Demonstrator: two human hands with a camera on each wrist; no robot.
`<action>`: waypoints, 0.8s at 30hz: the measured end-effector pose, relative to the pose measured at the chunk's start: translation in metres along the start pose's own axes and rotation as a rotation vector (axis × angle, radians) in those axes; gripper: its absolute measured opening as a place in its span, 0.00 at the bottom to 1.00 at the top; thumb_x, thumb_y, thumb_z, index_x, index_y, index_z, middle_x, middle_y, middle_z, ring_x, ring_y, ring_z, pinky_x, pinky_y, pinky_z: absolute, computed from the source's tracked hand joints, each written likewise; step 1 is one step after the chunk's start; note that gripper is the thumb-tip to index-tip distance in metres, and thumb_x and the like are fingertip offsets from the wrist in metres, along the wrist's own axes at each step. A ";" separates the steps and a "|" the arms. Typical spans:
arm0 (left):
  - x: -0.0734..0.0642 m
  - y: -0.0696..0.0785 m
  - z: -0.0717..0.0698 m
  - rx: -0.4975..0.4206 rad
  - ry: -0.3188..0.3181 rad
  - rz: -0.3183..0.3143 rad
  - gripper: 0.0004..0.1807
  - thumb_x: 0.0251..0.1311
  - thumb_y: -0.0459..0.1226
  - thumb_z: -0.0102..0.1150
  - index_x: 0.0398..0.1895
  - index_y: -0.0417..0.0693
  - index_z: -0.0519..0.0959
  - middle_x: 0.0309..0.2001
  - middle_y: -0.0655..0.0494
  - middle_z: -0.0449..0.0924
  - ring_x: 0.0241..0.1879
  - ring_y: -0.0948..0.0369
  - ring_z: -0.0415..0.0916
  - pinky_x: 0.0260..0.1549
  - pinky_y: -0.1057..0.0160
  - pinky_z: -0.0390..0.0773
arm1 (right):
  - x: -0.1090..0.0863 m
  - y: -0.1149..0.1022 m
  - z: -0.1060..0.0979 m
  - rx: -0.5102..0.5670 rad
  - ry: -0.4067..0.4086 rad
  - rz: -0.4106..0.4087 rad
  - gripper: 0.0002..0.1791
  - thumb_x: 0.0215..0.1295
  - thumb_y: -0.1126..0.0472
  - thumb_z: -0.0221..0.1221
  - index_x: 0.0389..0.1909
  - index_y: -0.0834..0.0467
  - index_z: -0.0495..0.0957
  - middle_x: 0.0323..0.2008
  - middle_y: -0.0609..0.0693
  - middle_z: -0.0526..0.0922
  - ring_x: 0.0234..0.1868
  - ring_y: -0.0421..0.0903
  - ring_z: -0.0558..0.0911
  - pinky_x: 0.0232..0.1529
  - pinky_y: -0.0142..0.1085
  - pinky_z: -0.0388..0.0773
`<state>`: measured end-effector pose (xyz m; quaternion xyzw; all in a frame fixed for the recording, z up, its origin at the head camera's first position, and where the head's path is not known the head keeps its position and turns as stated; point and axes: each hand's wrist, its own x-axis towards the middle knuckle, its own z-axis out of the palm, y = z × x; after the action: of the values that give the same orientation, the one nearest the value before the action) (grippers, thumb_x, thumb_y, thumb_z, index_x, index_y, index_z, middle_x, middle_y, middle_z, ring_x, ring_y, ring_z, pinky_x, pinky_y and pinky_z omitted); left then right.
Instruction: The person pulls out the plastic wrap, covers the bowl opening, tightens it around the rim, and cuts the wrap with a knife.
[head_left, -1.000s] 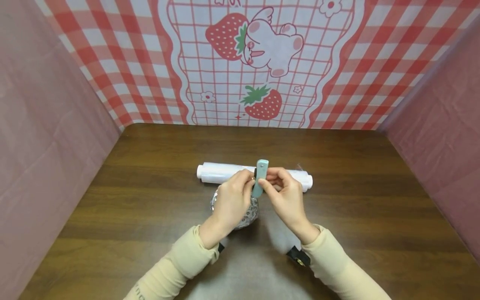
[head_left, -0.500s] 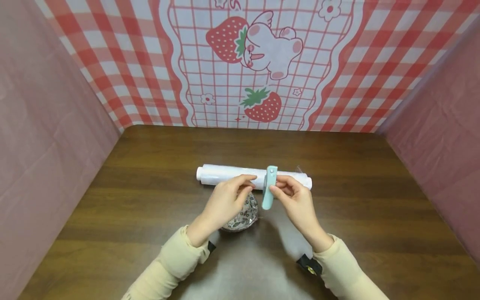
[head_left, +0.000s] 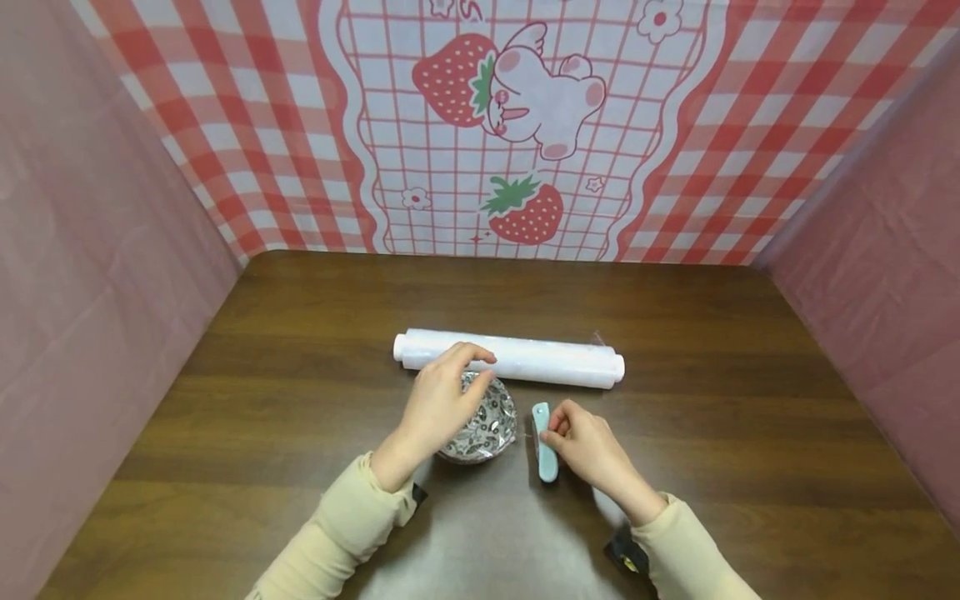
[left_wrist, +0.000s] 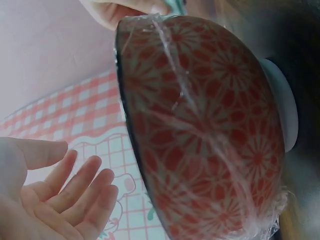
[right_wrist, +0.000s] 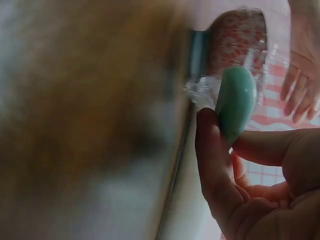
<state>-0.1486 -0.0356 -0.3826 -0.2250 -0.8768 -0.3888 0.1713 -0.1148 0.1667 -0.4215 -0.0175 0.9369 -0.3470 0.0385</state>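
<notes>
A bowl (head_left: 483, 425) with a dark floral inside stands on the table, cling film stretched over it. Its outer wall (left_wrist: 200, 125) is red-patterned in the left wrist view, and wrinkled film clings to it. My left hand (head_left: 438, 400) hovers over the bowl's left side, fingers loosely apart and holding nothing. Right of the bowl, my right hand (head_left: 588, 442) pinches a pale teal folding knife (head_left: 546, 454) between thumb and fingers. No blade stands out from its handle (right_wrist: 236, 102). The knife is low over the table; whether it touches is unclear.
Behind the bowl a roll of cling film (head_left: 517, 358) lies across the wooden table (head_left: 300, 375). A checked strawberry cloth (head_left: 285, 125) hangs at the back edge, with pink cloths on both sides.
My right hand has carried the folding knife away from my left hand, then down and toward me beside the bowl. My left hand has let go of it and drawn back left.
</notes>
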 end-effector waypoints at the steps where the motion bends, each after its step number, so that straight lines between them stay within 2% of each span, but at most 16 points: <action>1: 0.000 0.000 0.000 -0.001 0.009 0.000 0.06 0.55 0.36 0.58 0.36 0.49 0.78 0.40 0.57 0.81 0.43 0.58 0.78 0.43 0.60 0.75 | 0.000 0.000 0.001 -0.007 -0.007 0.003 0.08 0.53 0.62 0.61 0.27 0.57 0.70 0.18 0.45 0.75 0.17 0.38 0.72 0.22 0.32 0.69; 3: 0.000 -0.001 0.001 -0.002 0.022 -0.002 0.03 0.54 0.36 0.59 0.33 0.49 0.77 0.37 0.58 0.80 0.40 0.59 0.78 0.40 0.60 0.75 | 0.001 0.001 0.002 -0.026 -0.012 0.003 0.07 0.53 0.63 0.61 0.26 0.57 0.71 0.17 0.45 0.74 0.16 0.38 0.72 0.21 0.32 0.68; 8: 0.000 -0.001 0.001 0.003 0.032 -0.010 0.02 0.55 0.37 0.57 0.30 0.49 0.77 0.34 0.59 0.80 0.37 0.60 0.78 0.37 0.61 0.75 | 0.003 0.000 0.004 -0.104 -0.049 -0.002 0.08 0.54 0.63 0.60 0.24 0.57 0.69 0.14 0.45 0.72 0.14 0.39 0.71 0.18 0.32 0.66; 13: -0.001 -0.001 0.002 0.009 0.013 -0.015 0.01 0.55 0.37 0.56 0.28 0.51 0.76 0.31 0.61 0.78 0.33 0.63 0.76 0.34 0.63 0.74 | 0.004 -0.001 0.005 -0.208 -0.082 -0.026 0.11 0.54 0.62 0.60 0.20 0.56 0.67 0.11 0.46 0.71 0.12 0.40 0.71 0.17 0.33 0.66; 17: -0.003 -0.001 0.003 0.011 0.004 -0.022 0.02 0.54 0.36 0.57 0.27 0.53 0.75 0.27 0.63 0.75 0.28 0.65 0.73 0.29 0.66 0.71 | 0.004 -0.001 0.004 -0.219 -0.107 -0.011 0.11 0.55 0.62 0.60 0.20 0.56 0.67 0.11 0.46 0.71 0.10 0.39 0.72 0.17 0.32 0.66; 20: -0.003 -0.002 0.002 0.026 0.004 -0.025 0.02 0.55 0.37 0.56 0.26 0.53 0.75 0.24 0.64 0.74 0.24 0.66 0.70 0.26 0.67 0.69 | 0.005 -0.002 0.001 -0.249 -0.091 -0.022 0.11 0.55 0.62 0.59 0.19 0.56 0.67 0.11 0.46 0.71 0.12 0.39 0.71 0.18 0.33 0.66; 24: -0.004 -0.002 0.002 0.067 -0.012 -0.022 0.02 0.53 0.36 0.56 0.25 0.52 0.76 0.19 0.65 0.73 0.21 0.67 0.68 0.23 0.67 0.68 | 0.007 -0.005 -0.009 -0.318 -0.020 -0.081 0.09 0.54 0.64 0.56 0.17 0.56 0.69 0.13 0.46 0.71 0.16 0.43 0.70 0.20 0.36 0.66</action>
<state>-0.1471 -0.0367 -0.3869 -0.2119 -0.8928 -0.3597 0.1693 -0.1229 0.1681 -0.4119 -0.0644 0.9781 -0.1955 0.0304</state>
